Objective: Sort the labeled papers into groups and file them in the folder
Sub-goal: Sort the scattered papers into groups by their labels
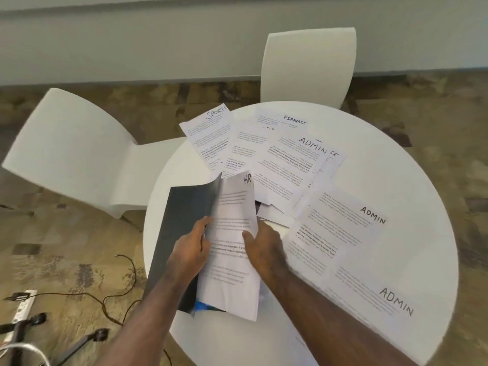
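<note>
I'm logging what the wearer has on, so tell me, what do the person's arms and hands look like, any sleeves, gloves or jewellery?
Both forearms are bare in the part in view, with no sleeve showing. The left hand and right hand are ungloved. No watch, bracelet or ring is visible, though the picture is somewhat blurred.
</note>
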A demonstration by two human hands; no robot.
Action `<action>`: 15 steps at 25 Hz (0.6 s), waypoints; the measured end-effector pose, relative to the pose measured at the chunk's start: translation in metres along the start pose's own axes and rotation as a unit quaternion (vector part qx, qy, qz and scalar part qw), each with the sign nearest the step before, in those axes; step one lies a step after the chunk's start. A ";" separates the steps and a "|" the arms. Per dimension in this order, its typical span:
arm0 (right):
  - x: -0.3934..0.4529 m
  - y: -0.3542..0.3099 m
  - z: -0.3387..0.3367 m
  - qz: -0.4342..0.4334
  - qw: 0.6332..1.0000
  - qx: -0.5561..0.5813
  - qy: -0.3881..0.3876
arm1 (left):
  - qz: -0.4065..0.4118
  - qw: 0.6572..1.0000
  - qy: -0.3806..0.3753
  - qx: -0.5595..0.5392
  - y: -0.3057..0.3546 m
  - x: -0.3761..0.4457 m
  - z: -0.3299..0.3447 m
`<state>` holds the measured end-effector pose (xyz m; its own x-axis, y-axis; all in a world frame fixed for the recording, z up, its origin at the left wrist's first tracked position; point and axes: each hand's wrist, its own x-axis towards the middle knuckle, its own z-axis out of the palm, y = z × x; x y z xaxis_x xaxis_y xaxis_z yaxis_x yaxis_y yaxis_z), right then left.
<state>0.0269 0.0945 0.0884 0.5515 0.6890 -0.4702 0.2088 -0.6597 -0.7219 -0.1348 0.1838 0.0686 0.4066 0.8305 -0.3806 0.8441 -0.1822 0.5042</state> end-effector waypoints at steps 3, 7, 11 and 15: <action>0.000 -0.010 0.023 -0.009 0.999 0.026 -0.042 | 0.000 1.000 0.027 0.008 0.006 -0.002 0.002; 0.000 -0.008 0.029 0.000 0.997 -0.005 -0.072 | -0.043 0.997 0.060 -0.001 0.012 -0.002 -0.004; 0.003 -0.007 0.021 0.004 0.995 -0.035 -0.088 | -0.042 0.997 0.061 0.006 0.016 -0.005 -0.005; 0.014 -0.017 0.036 0.002 0.992 -0.029 -0.125 | -0.026 0.999 0.021 0.012 0.023 -0.016 0.006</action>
<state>0.0019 0.1264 0.0761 0.3365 0.7350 -0.5887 0.2568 -0.6731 -0.6935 -0.1196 0.1633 0.0819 0.3467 0.8607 -0.3729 0.8723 -0.1496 0.4655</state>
